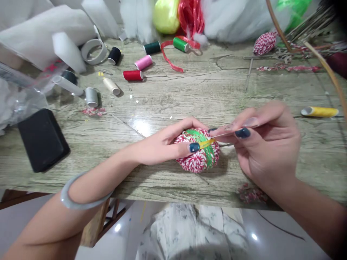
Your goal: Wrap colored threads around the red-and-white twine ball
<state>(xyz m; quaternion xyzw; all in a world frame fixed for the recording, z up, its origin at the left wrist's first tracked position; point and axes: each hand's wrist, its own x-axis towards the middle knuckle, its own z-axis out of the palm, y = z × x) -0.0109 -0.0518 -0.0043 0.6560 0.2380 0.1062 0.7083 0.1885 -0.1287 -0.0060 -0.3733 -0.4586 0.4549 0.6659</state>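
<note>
A ball of red-and-white yarn (191, 164) rests on the table, banded with green thread (210, 155) and crossed by a short patch of yellow thread (207, 143). My left hand (165, 144) is closed around its left side, the thumb pressing beside the yellow stitches and the fingers over the top. To the right of the ball, my right hand (267, 144) pinches a thin needle (223, 135) between thumb and fingers. The needle's far end reaches the yellow thread; its other end is hidden in the fingers. A spool of yellow thread (321, 112) lies farther right.
Several thread spools, including a red one (132, 75) and a grey one (91, 96), lie at the back left. A black case (43, 140) sits at left. White stuffing (241, 21) lines the back. Another yarn ball (265, 43) is back right, near twigs.
</note>
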